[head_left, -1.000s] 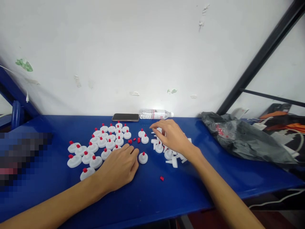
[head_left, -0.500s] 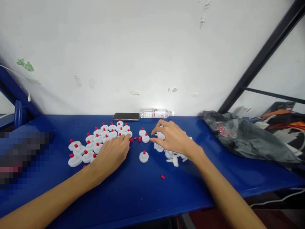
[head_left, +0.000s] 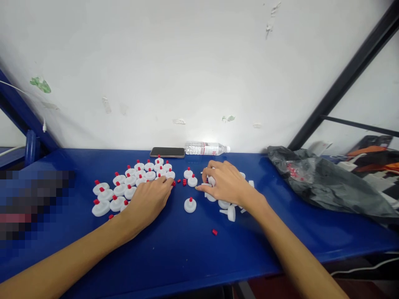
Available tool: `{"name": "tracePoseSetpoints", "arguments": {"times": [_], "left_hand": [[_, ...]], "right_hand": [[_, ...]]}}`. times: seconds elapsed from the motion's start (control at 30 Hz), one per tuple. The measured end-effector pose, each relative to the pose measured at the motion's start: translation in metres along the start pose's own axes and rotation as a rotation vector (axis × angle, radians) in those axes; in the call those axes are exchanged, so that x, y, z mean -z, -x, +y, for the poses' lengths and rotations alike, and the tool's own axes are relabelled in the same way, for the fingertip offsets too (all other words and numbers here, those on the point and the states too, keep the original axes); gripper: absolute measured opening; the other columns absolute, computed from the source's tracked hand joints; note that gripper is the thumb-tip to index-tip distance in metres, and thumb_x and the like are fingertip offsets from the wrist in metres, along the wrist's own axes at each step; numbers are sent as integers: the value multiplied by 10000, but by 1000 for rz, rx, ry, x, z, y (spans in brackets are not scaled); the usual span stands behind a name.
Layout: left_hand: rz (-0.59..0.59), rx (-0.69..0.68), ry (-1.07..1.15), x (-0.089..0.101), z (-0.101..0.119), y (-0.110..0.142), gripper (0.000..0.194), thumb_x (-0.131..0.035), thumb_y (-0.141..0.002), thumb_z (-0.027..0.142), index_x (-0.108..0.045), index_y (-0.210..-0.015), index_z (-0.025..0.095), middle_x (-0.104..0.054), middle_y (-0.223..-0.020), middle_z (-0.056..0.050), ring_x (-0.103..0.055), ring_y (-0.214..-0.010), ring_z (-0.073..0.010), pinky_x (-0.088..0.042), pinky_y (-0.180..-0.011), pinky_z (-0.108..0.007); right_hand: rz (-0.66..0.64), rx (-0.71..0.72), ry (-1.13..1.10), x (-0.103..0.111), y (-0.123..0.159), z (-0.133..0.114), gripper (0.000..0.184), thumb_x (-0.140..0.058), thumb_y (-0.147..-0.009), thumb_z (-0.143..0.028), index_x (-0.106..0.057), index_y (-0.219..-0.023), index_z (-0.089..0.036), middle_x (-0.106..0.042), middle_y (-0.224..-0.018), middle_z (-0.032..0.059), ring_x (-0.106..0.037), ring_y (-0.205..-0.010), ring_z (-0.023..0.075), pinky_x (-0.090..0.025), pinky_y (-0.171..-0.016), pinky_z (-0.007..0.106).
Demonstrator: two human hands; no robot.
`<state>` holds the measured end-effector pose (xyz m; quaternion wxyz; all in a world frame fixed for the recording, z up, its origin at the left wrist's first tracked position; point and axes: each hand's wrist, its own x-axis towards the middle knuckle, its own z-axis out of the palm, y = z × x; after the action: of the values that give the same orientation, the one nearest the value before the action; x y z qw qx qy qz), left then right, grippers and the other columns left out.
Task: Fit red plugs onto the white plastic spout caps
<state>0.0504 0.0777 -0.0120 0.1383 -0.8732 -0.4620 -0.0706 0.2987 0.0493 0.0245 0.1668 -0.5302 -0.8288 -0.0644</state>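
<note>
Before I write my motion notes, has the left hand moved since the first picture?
Yes: the left hand has moved forward and slightly left, judged against the phone.

Left forearm (head_left: 77, 254): bare, entering at lower left, slanted up and inward; wrist (head_left: 124, 222) almost straight. Left hand (head_left: 149, 197): back uppermost, fingers (head_left: 166, 182) bent forward and down, grip seemingly hidden beneath. Right forearm (head_left: 289, 238): bare, entering at lower right, slanted up and inward. Right hand (head_left: 227, 181): back uppermost, fingers arched, thumb (head_left: 206, 189) extended leftward, its tip apart from the index fingertip
</note>
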Motion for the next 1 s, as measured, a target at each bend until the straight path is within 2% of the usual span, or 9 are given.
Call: {"name": "tracePoseSetpoints", "arguments": {"times": [0.13, 0.23, 0.33, 0.5, 0.63, 0.73, 0.87, 0.93, 1.0], "left_hand": [[10, 6, 8, 2, 0, 0, 252, -409, -1034, 220, -645, -1106, 172, -743, -947, -100, -717, -730, -258, -341, -514, -292], [23, 10, 23, 7, 1, 0, 219, -428, -1024, 217, -633, -1080, 163, -732, -927, -88, -709, -720, -256, -345, -517, -298], [119, 2, 121, 11, 2, 0, 190, -436, -1013, 214, -617, -1039, 163, -715, -951, -79, -689, -708, -231, -391, -545, -303], [294, -67, 336, 10, 4, 2, 152, -459, -987, 187, -604, -1028, 163, -711, -913, -53, -650, -630, -172, -455, -584, -290], [347, -151, 487, 6, 7, 3, 164, -486, -980, 173, -625, -1066, 166, -743, -896, -37, -686, -661, -152, -484, -589, -251], [359, -193, 608, 5, 10, 6, 166, -516, -979, 176, -652, -1074, 180, -755, -868, -7, -688, -647, -121, -491, -581, -215], [397, -164, 676, 8, 13, 9, 169, -555, -981, 220, -687, -1086, 201, -766, -860, 8, -662, -590, -98, -484, -547, -199], [422, -135, 673, 9, 13, 10, 193, -565, -977, 241, -693, -1118, 206, -776, -870, 3, -655, -572, -99, -481, -530, -203], [422, -103, 666, 10, 12, 9, 211, -578, -964, 240, -692, -1139, 211, -783, -876, 6, -653, -558, -100, -479, -523, -208]], "right_hand": [[-33, -24, -128, 0, -2, -2, 271, -700, -918, -428, -660, -763, -210, -639, -874, 32, -594, -727, 181, -417, -729, 353], [63, -72, -300, 3, -4, -6, 231, -656, -946, -399, -643, -804, -218, -653, -895, 17, -589, -725, 158, -423, -681, 311], [178, -103, -430, 7, -6, -9, 243, -617, -970, -402, -600, -813, -217, -675, -863, 5, -594, -709, 149, -435, -660, 292], [190, -140, -573, 9, -6, -15, 294, -557, -1005, -446, -546, -812, -224, -619, -685, -42, -542, -582, 121, -415, -596, 271], [203, -116, -565, 7, -6, -22, 273, -588, -994, -434, -577, -820, -224, -670, -772, -30, -579, -670, 130, -431, -666, 280], [200, -110, -623, 4, -6, -24, 213, -645, -960, -444, -603, -918, -240, -712, -856, -22, -604, -696, 137, -463, -688, 286], [176, -59, -748, -1, -5, -24, 236, -681, -945, -369, -624, -1151, -270, -743, -1072, 11, -673, -838, 158, -528, -760, 303], [168, -39, -765, -1, -5, -24, 280, -689, -940, -325, -638, -1212, -286, -740, -1142, 13, -687, -927, 167, -547, -813, 316], [163, -40, -774, -1, -6, -24, 294, -691, -938, -318, -658, -1228, -288, -746, -1147, 15, -699, -933, 169, -564, -832, 328]]}}
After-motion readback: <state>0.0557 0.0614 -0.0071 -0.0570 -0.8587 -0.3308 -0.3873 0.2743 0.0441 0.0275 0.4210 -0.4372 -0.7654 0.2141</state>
